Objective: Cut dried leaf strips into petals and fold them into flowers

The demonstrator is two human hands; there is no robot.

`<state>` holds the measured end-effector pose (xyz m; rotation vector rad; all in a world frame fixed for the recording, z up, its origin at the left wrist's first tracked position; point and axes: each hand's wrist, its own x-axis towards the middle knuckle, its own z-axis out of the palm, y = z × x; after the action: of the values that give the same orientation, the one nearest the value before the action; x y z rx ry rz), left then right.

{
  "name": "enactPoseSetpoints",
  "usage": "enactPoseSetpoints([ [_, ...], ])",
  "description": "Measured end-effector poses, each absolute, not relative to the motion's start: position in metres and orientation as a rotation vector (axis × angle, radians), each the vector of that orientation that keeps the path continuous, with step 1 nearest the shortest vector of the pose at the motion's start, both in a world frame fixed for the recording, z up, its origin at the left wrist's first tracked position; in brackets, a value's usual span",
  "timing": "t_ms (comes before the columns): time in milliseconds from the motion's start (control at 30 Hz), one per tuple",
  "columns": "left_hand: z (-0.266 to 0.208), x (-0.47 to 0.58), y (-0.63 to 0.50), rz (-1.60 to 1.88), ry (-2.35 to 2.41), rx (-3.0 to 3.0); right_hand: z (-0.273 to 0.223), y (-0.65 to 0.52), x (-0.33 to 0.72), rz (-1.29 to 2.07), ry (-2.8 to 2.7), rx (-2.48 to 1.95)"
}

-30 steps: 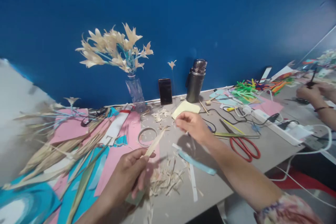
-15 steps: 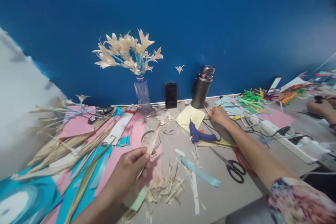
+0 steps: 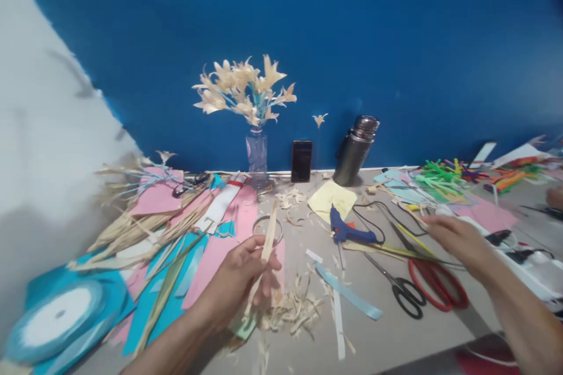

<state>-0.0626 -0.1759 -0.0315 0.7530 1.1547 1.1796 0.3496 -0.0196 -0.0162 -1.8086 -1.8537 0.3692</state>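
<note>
My left hand [image 3: 246, 272] is closed around a pale dried husk strip [image 3: 271, 231], pinched between thumb and fingers, its tip pointing up and away from me. Below that hand lies a pile of husk scraps [image 3: 299, 307]. A roll of tape [image 3: 278, 238] is partly hidden behind the strip. My right hand [image 3: 460, 243] hovers over the right side, fingers stretched out to the left, nothing visible in them. Close to it are black-handled scissors [image 3: 408, 297], red-handled scissors [image 3: 437, 284] and cords. A blue glue gun [image 3: 349, 229] rests between the hands.
Husk flowers [image 3: 246, 85] stand in a clear bottle [image 3: 257, 158] by the wall, near a phone [image 3: 301, 161] and a metal flask [image 3: 357, 152]. Ribbon spool [image 3: 48, 328], husks and coloured paper cover the left. Pipe cleaners [image 3: 444, 176] and a power strip lie right, near another person's hand.
The view has turned left. My right hand has moved from beside the flask rightward and nearer, uncovering the red-handled scissors. My left hand still holds the husk strip.
</note>
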Motion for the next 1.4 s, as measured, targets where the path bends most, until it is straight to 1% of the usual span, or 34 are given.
enactPoseSetpoints([
  [67, -0.03, -0.061, -0.177, 1.182, 1.132, 0.751, -0.025, -0.068, 0.36, 0.978, -1.512, -1.509],
  [133, -0.029, -0.058, -0.178, 1.162, 1.103, 0.75, -0.033, -0.105, 0.344, 1.431, -1.391, -1.357],
  [200, -0.03, -0.056, -0.178, 1.132, 1.093, 0.754, -0.035, -0.126, 0.301, 1.662, -1.476, -1.255],
  [233, -0.031, -0.055, -0.178, 1.118, 1.1, 0.761, -0.033, -0.13, 0.274, 1.752, -1.61, -1.128],
  [300, -0.033, -0.054, -0.178, 1.11, 1.134, 0.774, -0.023, -0.131, 0.22, 1.838, -1.867, -0.884],
  [367, -0.033, -0.055, -0.178, 1.136, 1.17, 0.785, -0.013, -0.124, 0.179, 1.83, -2.088, -0.759],
  [400, -0.033, -0.056, -0.178, 1.162, 1.187, 0.79, -0.01, -0.12, 0.165, 1.758, -2.222, -0.767],
  [433, -0.032, -0.057, -0.178, 1.191, 1.206, 0.795, -0.009, -0.117, 0.155, 1.623, -2.357, -0.813],
  [533, -0.027, -0.06, -0.179, 1.24, 1.215, 0.807, -0.013, -0.108, 0.139, 1.08, -2.648, -0.97],
  [567, -0.027, -0.062, -0.18, 1.242, 1.194, 0.808, -0.014, -0.105, 0.137, 0.952, -2.697, -0.988],
  [633, -0.028, -0.063, -0.179, 1.238, 1.153, 0.813, -0.016, -0.102, 0.131, 0.836, -2.755, -0.971],
  [700, -0.032, -0.064, -0.178, 1.242, 1.175, 0.831, -0.016, -0.1, 0.123, 0.845, -2.733, -0.923],
  [733, -0.034, -0.064, -0.177, 1.246, 1.206, 0.842, -0.016, -0.099, 0.118, 0.911, -2.681, -0.9],
  [867, -0.036, -0.062, -0.175, 1.313, 1.268, 0.876, -0.023, -0.095, 0.092, 1.494, -2.221, -0.844],
  [900, -0.035, -0.062, -0.174, 1.342, 1.265, 0.873, -0.026, -0.093, 0.087, 1.592, -2.121, -0.814],
  [933, -0.034, -0.062, -0.174, 1.364, 1.261, 0.863, -0.029, -0.091, 0.083, 1.616, -2.061, -0.784],
  [967, -0.033, -0.062, -0.174, 1.369, 1.256, 0.845, -0.032, -0.09, 0.08, 1.571, -2.046, -0.758],
  [1100, -0.033, -0.062, -0.174, 1.267, 1.251, 0.8, -0.038, -0.089, 0.08, 1.151, -2.13, -0.709],
  [1300, -0.036, -0.057, -0.177, 1.257, 1.305, 0.815, -0.043, -0.094, 0.086, 1.08, -2.177, -0.702],
  [1400, -0.036, -0.054, -0.178, 1.233, 1.342, 0.838, -0.048, -0.097, 0.089, 0.731, -2.278, -0.644],
])
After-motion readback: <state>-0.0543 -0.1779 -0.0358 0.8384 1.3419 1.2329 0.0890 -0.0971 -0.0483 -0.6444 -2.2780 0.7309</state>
